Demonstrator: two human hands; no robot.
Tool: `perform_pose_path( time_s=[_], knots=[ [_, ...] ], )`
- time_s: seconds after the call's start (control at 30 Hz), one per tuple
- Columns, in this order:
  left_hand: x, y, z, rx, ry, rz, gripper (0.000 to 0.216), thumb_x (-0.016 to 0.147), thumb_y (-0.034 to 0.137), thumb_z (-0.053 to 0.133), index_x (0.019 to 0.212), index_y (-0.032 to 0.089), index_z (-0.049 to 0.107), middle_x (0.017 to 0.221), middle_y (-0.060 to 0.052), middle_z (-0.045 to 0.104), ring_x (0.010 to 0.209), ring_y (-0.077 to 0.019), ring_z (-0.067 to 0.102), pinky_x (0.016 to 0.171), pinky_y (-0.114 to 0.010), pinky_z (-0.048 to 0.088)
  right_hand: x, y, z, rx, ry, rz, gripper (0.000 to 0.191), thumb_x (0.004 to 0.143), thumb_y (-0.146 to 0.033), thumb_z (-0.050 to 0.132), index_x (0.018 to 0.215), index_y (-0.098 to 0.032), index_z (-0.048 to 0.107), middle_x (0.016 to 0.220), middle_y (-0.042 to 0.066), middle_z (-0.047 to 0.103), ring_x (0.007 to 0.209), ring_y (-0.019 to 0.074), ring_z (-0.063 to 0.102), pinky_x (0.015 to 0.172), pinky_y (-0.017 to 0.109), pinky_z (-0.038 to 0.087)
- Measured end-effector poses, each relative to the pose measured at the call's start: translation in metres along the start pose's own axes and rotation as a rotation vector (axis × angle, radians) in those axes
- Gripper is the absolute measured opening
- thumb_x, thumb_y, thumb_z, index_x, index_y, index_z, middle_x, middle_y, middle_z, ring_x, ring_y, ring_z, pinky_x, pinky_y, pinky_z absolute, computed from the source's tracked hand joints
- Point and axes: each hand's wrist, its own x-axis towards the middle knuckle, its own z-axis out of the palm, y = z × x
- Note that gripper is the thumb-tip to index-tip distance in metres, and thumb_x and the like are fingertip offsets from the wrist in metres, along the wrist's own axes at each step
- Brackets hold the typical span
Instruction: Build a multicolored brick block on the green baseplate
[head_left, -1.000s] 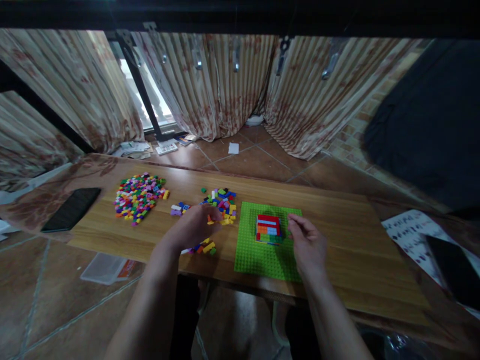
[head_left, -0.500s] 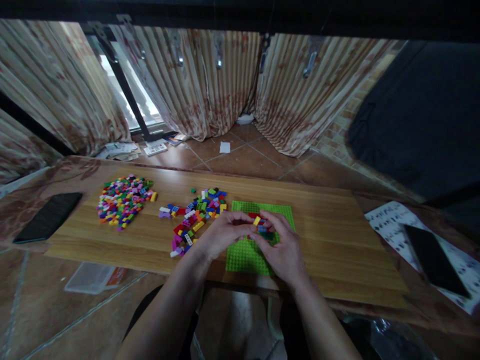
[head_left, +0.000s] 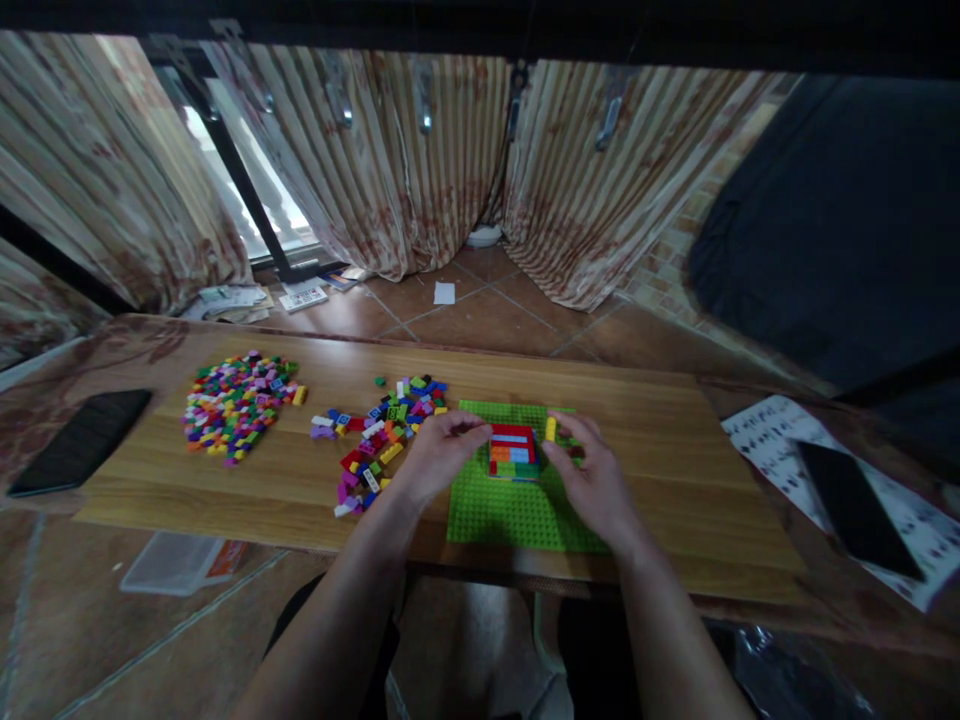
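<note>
A green baseplate (head_left: 517, 510) lies on the wooden board, with a small block of stacked bricks (head_left: 513, 451), red on top, standing on its far half. My left hand (head_left: 437, 455) rests at the block's left side, fingers curled toward it. My right hand (head_left: 592, 475) sits just right of the block and pinches a small yellow brick (head_left: 550, 429) between thumb and fingers. A loose scatter of coloured bricks (head_left: 382, 432) lies left of the plate.
A larger heap of coloured bricks (head_left: 234, 402) sits at the board's far left. Black phones lie at the left (head_left: 79, 452) and on a printed sheet at the right (head_left: 851, 505). A plastic box (head_left: 176, 562) is on the tiled floor. Curtains hang behind.
My left hand left the loose bricks and came to the baseplate. Both hands met over the block, then parted to its sides; the yellow brick is now in my right fingers.
</note>
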Motion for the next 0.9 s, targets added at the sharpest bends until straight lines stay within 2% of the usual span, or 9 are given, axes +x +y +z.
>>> perform_pose_path(
  time_s=[0.17,0.43,0.57,0.9],
  knots=[
    [-0.001,-0.003,-0.001,0.121,0.003,0.05,0.019,0.073,0.031,0.066,0.078,0.013,0.071,0.074,-0.002,0.068,0.067,-0.0126,0.056,0.062,-0.022,0.042,0.003,0.011,0.003,0.079,-0.124,0.093,0.04,0.087,-0.037,0.057,0.125,-0.025,0.06,0.126,0.009,0.059,0.11,0.0235,0.058,0.091,0.041,0.048],
    [0.001,-0.005,-0.001,0.242,-0.045,0.061,0.02,0.077,0.029,0.062,0.082,0.013,0.073,0.076,-0.003,0.071,0.069,-0.0141,0.06,0.065,-0.023,0.045,0.007,0.015,0.005,0.131,-0.168,0.14,0.041,0.084,-0.039,0.06,0.123,-0.027,0.063,0.125,0.007,0.062,0.109,0.0231,0.058,0.096,0.042,0.045],
    [0.004,-0.008,0.0,0.272,-0.047,0.065,0.022,0.078,0.029,0.061,0.084,0.012,0.073,0.077,-0.004,0.072,0.068,-0.0142,0.06,0.063,-0.023,0.045,0.008,0.015,0.004,0.118,-0.182,0.117,0.041,0.084,-0.04,0.06,0.123,-0.027,0.064,0.124,0.007,0.062,0.107,0.0232,0.059,0.094,0.042,0.046],
    [0.005,-0.005,0.002,0.275,-0.038,0.045,0.02,0.077,0.028,0.062,0.082,0.012,0.073,0.076,-0.004,0.071,0.067,-0.0139,0.06,0.062,-0.024,0.043,0.006,0.011,0.002,0.045,-0.218,0.058,0.044,0.088,-0.044,0.056,0.129,-0.028,0.06,0.133,0.008,0.059,0.121,0.0242,0.055,0.105,0.046,0.04]
  ],
)
